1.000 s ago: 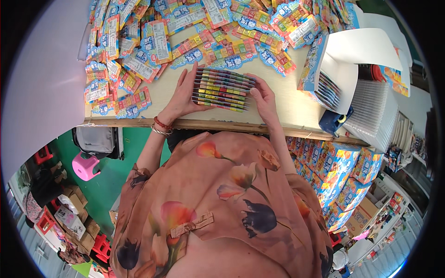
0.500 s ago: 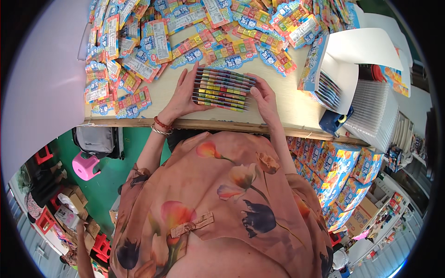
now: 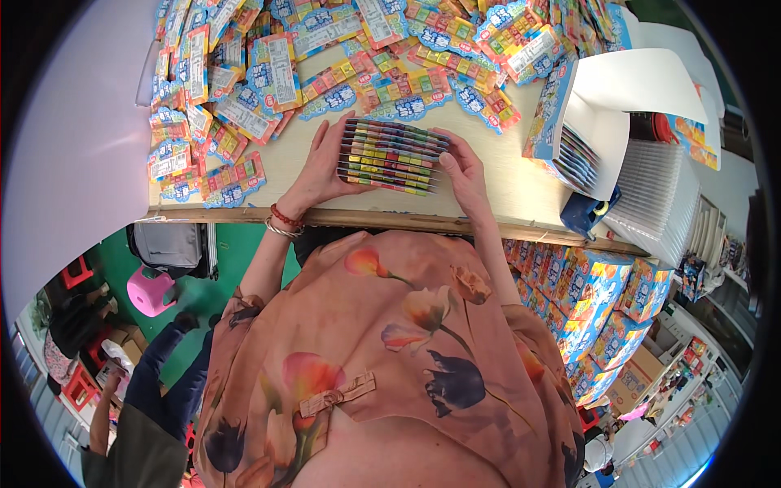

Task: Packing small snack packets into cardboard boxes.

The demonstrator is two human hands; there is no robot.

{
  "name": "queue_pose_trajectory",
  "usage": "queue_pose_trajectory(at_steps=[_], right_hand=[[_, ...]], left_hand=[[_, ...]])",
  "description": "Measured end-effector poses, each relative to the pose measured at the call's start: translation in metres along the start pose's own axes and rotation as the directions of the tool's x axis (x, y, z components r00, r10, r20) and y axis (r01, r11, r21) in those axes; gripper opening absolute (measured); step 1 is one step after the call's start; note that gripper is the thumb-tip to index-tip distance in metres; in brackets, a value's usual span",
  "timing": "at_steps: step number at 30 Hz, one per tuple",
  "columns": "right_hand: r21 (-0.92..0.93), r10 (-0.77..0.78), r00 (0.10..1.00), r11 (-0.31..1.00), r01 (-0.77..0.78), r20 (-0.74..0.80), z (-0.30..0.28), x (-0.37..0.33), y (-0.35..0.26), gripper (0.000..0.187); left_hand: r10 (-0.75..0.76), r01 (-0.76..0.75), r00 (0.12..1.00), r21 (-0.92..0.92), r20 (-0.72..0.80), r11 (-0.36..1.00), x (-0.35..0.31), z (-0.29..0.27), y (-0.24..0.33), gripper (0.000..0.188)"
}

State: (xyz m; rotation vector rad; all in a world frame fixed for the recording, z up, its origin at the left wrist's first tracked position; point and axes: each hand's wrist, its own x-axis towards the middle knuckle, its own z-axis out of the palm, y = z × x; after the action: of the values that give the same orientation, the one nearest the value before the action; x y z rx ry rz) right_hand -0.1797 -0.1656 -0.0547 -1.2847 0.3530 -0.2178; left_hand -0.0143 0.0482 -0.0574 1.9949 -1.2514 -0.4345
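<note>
Between my two hands is a stack of candy blister packs (image 3: pixel 392 158), their colourful edges facing up in several rows. My left hand (image 3: pixel 324 167) grips the stack's left end, thumb along the side. My right hand (image 3: pixel 464 172) closes on the right end, its thumb pressed against the upper edge. The stack is just above the table (image 3: pixel 277 183), close to its front edge. The fingers beneath the stack are hidden. To the right, an open cardboard box (image 3: pixel 600 134) lies tilted, with several similar packs (image 3: pixel 579 159) inside.
Loose candy packs (image 3: pixel 272 73) cover the far side of the table. A blue tape dispenser (image 3: pixel 587 213) and stacked clear plastic trays (image 3: pixel 655 191) are at the right edge. Filled boxes (image 3: pixel 590 285) are piled below. A pink stool (image 3: pixel 150 291) and a person (image 3: pixel 150 435) are at lower left.
My hands and the stack look the same as before. At lower left, the other person has come further into view, with dark-trousered legs now showing on the green floor.
</note>
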Motion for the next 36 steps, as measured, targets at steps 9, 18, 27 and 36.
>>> queue_pose_trajectory(at_steps=[9,18,27,36], right_hand=[[-0.044,-0.014,1.000,0.999,0.014,-0.003,-0.001,0.000,0.004,0.042],[-0.495,-0.256,0.950,0.858,0.138,-0.180,0.024,-0.007,0.008,0.037],[-0.466,-0.243,0.953,0.875,0.134,-0.181,0.021,-0.007,0.008,0.038],[-0.660,0.069,0.987,0.750,0.044,0.145,-0.032,0.044,-0.036,0.025]], left_hand=[[0.027,-0.027,1.000,0.042,-0.012,0.999,0.000,0.000,-0.001,0.114],[0.005,-0.005,1.000,-0.007,-0.020,1.000,0.000,0.001,0.000,0.117],[0.014,-0.015,0.999,-0.033,-0.042,0.999,0.000,0.003,-0.006,0.113],[-0.048,0.041,0.999,-0.235,-0.022,0.971,-0.002,-0.008,0.000,0.107]])
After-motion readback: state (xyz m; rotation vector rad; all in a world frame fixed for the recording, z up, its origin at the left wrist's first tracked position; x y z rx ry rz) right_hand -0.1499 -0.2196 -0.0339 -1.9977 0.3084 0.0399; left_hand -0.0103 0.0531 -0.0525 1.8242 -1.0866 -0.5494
